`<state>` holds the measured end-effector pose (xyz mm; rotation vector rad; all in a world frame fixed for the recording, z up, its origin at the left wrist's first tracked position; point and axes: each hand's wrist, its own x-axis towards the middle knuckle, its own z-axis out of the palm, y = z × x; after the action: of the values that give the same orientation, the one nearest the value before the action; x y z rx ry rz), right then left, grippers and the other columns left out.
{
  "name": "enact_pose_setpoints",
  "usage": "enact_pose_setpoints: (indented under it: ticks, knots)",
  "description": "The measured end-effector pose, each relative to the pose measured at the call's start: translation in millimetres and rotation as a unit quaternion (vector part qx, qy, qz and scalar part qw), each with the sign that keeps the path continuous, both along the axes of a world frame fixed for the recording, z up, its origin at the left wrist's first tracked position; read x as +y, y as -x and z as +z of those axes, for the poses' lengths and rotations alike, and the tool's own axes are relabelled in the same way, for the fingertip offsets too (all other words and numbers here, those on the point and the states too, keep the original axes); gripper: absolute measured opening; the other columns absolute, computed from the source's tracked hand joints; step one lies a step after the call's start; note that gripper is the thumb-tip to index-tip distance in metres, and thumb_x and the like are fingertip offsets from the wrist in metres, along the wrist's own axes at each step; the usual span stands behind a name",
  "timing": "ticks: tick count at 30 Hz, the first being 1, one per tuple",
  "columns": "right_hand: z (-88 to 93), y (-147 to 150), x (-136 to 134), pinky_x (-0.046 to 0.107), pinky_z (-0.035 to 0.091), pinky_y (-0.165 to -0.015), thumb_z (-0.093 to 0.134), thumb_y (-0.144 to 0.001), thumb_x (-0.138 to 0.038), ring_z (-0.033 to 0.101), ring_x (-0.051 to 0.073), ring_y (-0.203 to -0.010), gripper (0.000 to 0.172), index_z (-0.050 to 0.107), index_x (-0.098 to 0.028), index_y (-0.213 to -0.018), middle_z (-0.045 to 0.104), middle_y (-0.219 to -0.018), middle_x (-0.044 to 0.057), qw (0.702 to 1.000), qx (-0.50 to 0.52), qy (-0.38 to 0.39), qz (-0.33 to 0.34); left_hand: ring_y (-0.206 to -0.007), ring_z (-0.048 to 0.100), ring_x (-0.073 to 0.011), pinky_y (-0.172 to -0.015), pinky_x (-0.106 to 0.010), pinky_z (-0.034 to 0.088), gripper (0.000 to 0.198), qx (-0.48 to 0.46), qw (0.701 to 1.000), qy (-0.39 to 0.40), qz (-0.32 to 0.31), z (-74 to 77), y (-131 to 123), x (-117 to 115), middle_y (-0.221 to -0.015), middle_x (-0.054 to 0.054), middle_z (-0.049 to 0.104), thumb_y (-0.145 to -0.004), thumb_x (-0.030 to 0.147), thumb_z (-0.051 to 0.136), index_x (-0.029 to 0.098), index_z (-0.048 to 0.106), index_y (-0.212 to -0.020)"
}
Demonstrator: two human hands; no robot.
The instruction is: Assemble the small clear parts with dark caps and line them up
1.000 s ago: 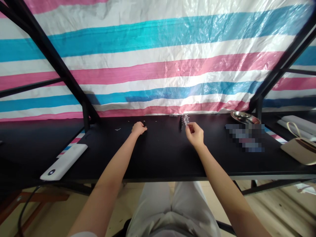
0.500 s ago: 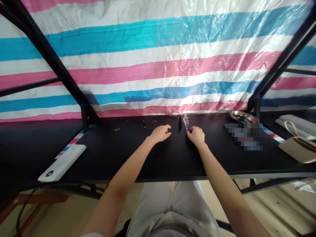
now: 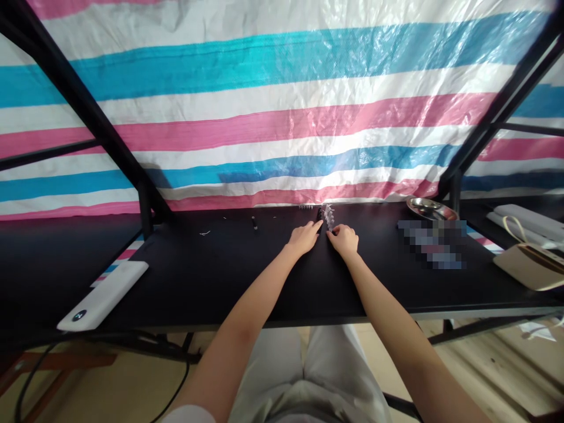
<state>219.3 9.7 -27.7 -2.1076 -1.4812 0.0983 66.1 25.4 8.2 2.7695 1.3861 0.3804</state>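
Note:
A clear, knobbly strip (image 3: 328, 217) with thin white bits sticking out stands near the back edge of the black table, a small dark ridged piece (image 3: 320, 214) close against its left side. My right hand (image 3: 345, 239) has thumb and finger pinched at the strip's near end. Fingers stretched forward, my left hand (image 3: 304, 238) reaches the near end of the dark piece; its fingertips look apart, and whether they touch it is hard to see. Just behind lies a row of small silvery pins (image 3: 305, 207).
Left of my hands lie a short black rod (image 3: 254, 223) and thin white scraps (image 3: 204, 233). A white power bank (image 3: 103, 295) rests at the left edge. To the right are a metal plate (image 3: 432, 209), a blurred-out item (image 3: 434, 244) and a beige pouch (image 3: 531, 265).
My left hand has moved right and a little inward, up to the dark piece. My right hand has shifted slightly left onto the strip's near end. The view has turned slightly.

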Motion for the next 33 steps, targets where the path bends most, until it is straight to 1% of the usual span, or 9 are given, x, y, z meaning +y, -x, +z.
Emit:
enact_pose_setpoints:
  ticks: [5, 8, 12, 17, 20, 22, 26, 29, 33]
  knots:
    - [-0.2, -1, 1, 0.034, 0.038, -0.074, 0.056, -0.074, -0.039, 0.055, 0.023, -0.088, 0.024, 0.063, -0.018, -0.082, 0.063, -0.091, 0.008, 1.0, 0.008, -0.006, -0.002, -0.084, 0.061, -0.0187, -0.071, -0.028, 0.043, 0.027, -0.089, 0.995, -0.018, 0.033, -1.8, -2, -1, -0.098, -0.006, 0.062, -0.088, 0.029, 0.041, 0.023, 0.059, -0.108]
    - [0.0, 0, 1, 0.032, 0.038, -0.072, 0.055, -0.074, -0.038, 0.055, 0.022, -0.086, 0.022, 0.063, -0.019, -0.08, 0.064, -0.089, 0.007, 1.0, 0.012, -0.012, 0.0, -0.077, 0.06, -0.0162, -0.068, -0.025, 0.043, 0.021, -0.163, 0.986, 0.0, 0.032, -1.7, 9, -1, -0.086, -0.003, 0.065, -0.084, 0.029, 0.05, 0.023, 0.062, -0.1]
    - [0.1, 0, 1, 0.031, 0.037, -0.071, 0.055, -0.074, -0.037, 0.056, 0.022, -0.084, 0.02, 0.064, -0.019, -0.078, 0.065, -0.087, 0.006, 1.0, 0.016, -0.016, -0.003, -0.063, 0.056, -0.0122, -0.063, -0.023, 0.041, 0.018, -0.252, 0.967, 0.039, 0.024, 0.1, 36, -4, -0.068, 0.001, 0.063, -0.078, 0.028, 0.057, 0.021, 0.065, -0.092]
    - [1.5, 0, -2, 0.03, 0.037, -0.07, 0.054, -0.074, -0.035, 0.057, 0.02, -0.081, 0.018, 0.064, -0.02, -0.076, 0.066, -0.083, 0.004, 1.0, 0.024, -0.008, 0.001, -0.05, 0.05, -0.0083, -0.055, -0.021, 0.04, 0.02, -0.359, 0.928, 0.085, 0.049, -1.6, 67, -19, -0.057, 0.003, 0.057, -0.075, 0.032, 0.058, 0.017, 0.064, -0.087]
    - [3.5, 1, -7, 0.028, 0.037, -0.067, 0.054, -0.074, -0.032, 0.057, 0.019, -0.076, 0.016, 0.063, -0.019, -0.073, 0.065, -0.078, 0.003, 0.999, 0.03, 0.002, 0.017, -0.039, 0.045, -0.0065, -0.045, -0.02, 0.037, 0.025, -0.441, 0.882, 0.143, 0.089, -4.2, 75, -26, -0.052, 0.004, 0.053, -0.075, 0.036, 0.057, 0.015, 0.062, -0.087]
    - [5.5, 5, -12, 0.026, 0.037, -0.065, 0.054, -0.073, -0.03, 0.057, 0.017, -0.073, 0.014, 0.062, -0.019, -0.072, 0.064, -0.076, 0.003, 0.998, 0.026, -0.012, 0.056, -0.034, 0.041, -0.0053, -0.038, -0.019, 0.032, 0.029, -0.493, 0.844, 0.183, 0.108, -5.3, 76, -29, -0.051, 0.005, 0.052, -0.073, 0.038, 0.058, 0.014, 0.06, -0.088]
    - [11.9, 19, -22, 0.024, 0.036, -0.067, 0.053, -0.074, -0.027, 0.054, 0.014, -0.073, 0.011, 0.06, -0.018, -0.075, 0.061, -0.075, 0.003, 0.974, -0.025, -0.084, 0.209, -0.032, 0.038, -0.0036, -0.034, -0.018, 0.028, 0.034, -0.558, 0.79, 0.23, 0.103, -5.1, 74, -31, -0.051, 0.005, 0.051, -0.07, 0.041, 0.062, 0.012, 0.059, -0.089]
    - [17.4, 30, -27, 0.025, 0.034, -0.068, 0.052, -0.076, -0.026, 0.053, 0.015, -0.074, 0.011, 0.059, -0.018, -0.075, 0.059, -0.075, 0.003, 0.954, -0.076, -0.105, 0.269, -0.032, 0.037, -0.0032, -0.034, -0.018, 0.028, 0.035, -0.574, 0.776, 0.248, 0.083, -2.9, 73, -33, -0.05, 0.005, 0.051, -0.069, 0.041, 0.063, 0.012, 0.059, -0.089]
    - [21.3, 38, -32, 0.026, 0.032, -0.067, 0.051, -0.078, -0.026, 0.052, 0.016, -0.074, 0.012, 0.058, -0.017, -0.076, 0.059, -0.077, 0.004, 0.944, -0.115, -0.103, 0.291, -0.033, 0.037, -0.0026, -0.035, -0.018, 0.029, 0.036, -0.57, 0.774, 0.27, 0.062, 1.3, 73, -38, -0.051, 0.005, 0.051, -0.07, 0.042, 0.063, 0.012, 0.059, -0.089]
